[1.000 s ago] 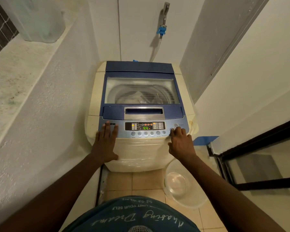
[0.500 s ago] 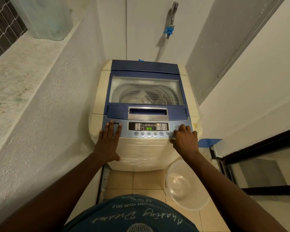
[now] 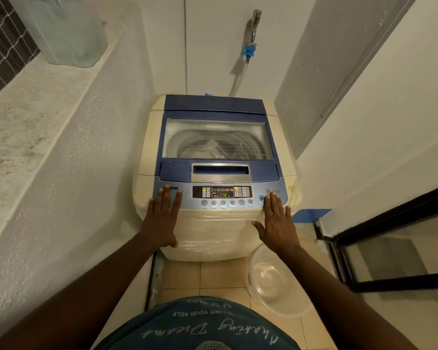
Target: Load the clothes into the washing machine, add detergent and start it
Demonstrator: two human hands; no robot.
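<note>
You stand facing a top-loading washing machine [image 3: 213,223] set in a narrow white alcove. Its blue lid [image 3: 218,168] is closed, and through the clear window pale clothes [image 3: 211,147] lie in the drum, though glare blurs their shape. Your left hand [image 3: 162,221] lies flat, fingers spread and holding nothing, on the front left corner, its fingertips on the control panel [image 3: 220,195]. Your right hand [image 3: 277,223] is also flat and empty at the front right corner, its fingertips reaching the round buttons [image 3: 264,195] at the panel's right end. The display [image 3: 224,195] glows green. A clear plastic basin [image 3: 273,281] sits on the tiled floor just right of the machine. A tap [image 3: 250,39] with a blue fitting is on the wall behind.
</note>
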